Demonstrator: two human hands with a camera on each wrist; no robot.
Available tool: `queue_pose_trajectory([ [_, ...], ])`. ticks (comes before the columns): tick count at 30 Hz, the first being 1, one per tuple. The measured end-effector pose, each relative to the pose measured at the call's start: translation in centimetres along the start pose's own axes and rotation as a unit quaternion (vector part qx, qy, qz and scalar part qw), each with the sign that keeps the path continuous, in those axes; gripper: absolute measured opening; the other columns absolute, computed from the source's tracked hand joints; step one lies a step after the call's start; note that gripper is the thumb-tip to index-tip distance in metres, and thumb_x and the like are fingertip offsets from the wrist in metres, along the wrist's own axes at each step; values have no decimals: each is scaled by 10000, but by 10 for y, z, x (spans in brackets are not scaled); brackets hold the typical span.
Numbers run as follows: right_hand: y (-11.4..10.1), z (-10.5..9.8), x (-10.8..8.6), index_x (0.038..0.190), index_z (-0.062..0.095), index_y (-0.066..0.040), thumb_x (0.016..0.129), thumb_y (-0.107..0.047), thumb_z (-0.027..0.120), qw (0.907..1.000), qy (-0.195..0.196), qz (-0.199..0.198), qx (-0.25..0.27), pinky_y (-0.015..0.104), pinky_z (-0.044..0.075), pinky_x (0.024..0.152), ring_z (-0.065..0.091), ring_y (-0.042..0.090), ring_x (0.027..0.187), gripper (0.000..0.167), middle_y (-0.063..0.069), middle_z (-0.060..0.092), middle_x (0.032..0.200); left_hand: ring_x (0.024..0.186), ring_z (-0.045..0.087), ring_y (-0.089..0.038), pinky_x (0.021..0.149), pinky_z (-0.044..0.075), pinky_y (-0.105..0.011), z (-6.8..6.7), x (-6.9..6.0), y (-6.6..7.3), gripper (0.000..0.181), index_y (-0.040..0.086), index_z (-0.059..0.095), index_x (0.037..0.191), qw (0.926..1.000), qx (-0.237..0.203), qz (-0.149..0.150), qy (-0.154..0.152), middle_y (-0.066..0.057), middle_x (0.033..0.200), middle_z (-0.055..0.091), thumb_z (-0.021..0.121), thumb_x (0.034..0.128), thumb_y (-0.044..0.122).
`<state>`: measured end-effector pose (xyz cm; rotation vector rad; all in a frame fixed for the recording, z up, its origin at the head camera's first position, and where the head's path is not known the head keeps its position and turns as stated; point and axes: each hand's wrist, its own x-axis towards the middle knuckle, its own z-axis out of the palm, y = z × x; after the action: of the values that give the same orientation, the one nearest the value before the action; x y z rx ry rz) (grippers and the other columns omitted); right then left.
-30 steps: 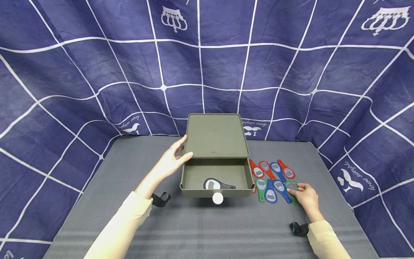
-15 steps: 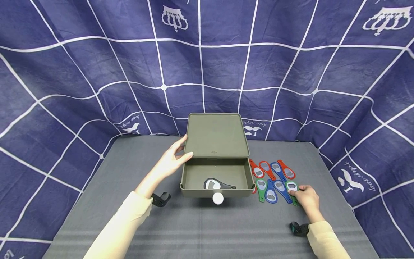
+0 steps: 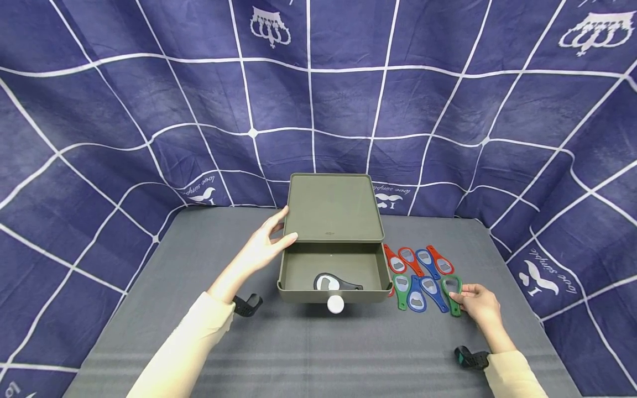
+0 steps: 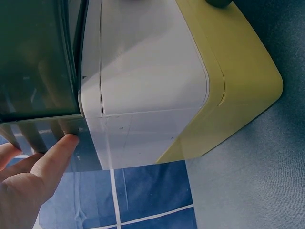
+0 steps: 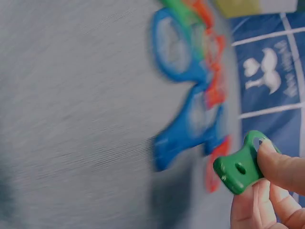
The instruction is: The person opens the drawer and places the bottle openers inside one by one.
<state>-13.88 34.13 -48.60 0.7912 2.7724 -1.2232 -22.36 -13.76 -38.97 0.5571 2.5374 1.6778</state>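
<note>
Box (image 3: 333, 207) has the left hand (image 3: 260, 249), fingers extended, touching its left side; to its right, the right hand (image 3: 480, 305) pinches a green bottle opener (image 3: 455, 308).

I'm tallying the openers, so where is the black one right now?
In the head view, the black bottle opener lies inside the open drawer, near its front wall, behind the white knob, left of the coloured openers.

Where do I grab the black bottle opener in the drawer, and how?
I'd try the black opener by its narrow handle, coming from above. It lies with its round head to the left and the handle to the right. The walls of the drawer surround it but its top is uncovered, so reaching down looks easiest.
</note>
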Motion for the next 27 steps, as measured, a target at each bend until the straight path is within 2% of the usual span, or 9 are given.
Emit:
queue_pose_trajectory([
  [4,-20,-10,-6,1147,562,103,855,-215,757,9995,-78,-197,235,229,470,566,585,10,613,473,16,717,785,1416,359,-431,1103,424,-490,0,1,0,728,51,263,1555,10000,-16,-17,-5,-163,1627,215,652,946,139],
  [9,-58,-16,-16,1199,546,115,868,-180,756,9933,-356,-792,762,198,563,619,590,-40,649,491,-94,682,788,1420,357,-419,1106,424,-486,-1,2,-2,729,53,263,1556,10000,-5,-67,-1,-152,1629,219,654,949,160],
  [14,-100,-19,-28,1211,555,98,870,-186,754,9846,-536,-1341,986,176,566,635,605,-65,678,486,-178,656,780,1424,353,-415,1108,422,-482,-1,2,-3,733,57,260,1557,10000,-32,-80,-3,-150,1631,213,655,949,162],
  [17,-126,-21,-36,1204,565,78,870,-193,751,9810,-631,-1531,1010,174,531,584,587,-65,667,469,-210,633,771,1423,353,-417,1107,422,-481,-1,1,-3,728,54,259,1557,10000,-25,-50,-2,-156,1630,212,650,951,154],
  [21,-159,-20,-50,1196,568,78,859,-159,758,9720,-764,-1853,1230,156,494,556,585,-79,673,453,-206,626,777,1422,353,-422,1106,423,-484,-1,1,-2,727,52,257,1557,10000,-14,-48,-7,-159,1630,210,647,952,151],
  [25,-185,-16,-63,1171,587,91,840,-103,768,9599,-913,-2239,1421,130,519,632,628,-81,717,424,-147,657,813,1421,353,-424,1108,421,-488,0,1,-2,728,53,259,1557,10000,-21,-44,-10,-157,1630,212,649,951,154],
  [27,-194,-12,-69,1157,599,83,832,-84,769,9562,-1056,-2311,1455,143,528,633,642,-61,719,403,-115,672,822,1420,354,-423,1107,422,-488,0,1,-3,729,56,260,1558,10000,-21,-38,-12,-156,1630,213,650,950,157],
])
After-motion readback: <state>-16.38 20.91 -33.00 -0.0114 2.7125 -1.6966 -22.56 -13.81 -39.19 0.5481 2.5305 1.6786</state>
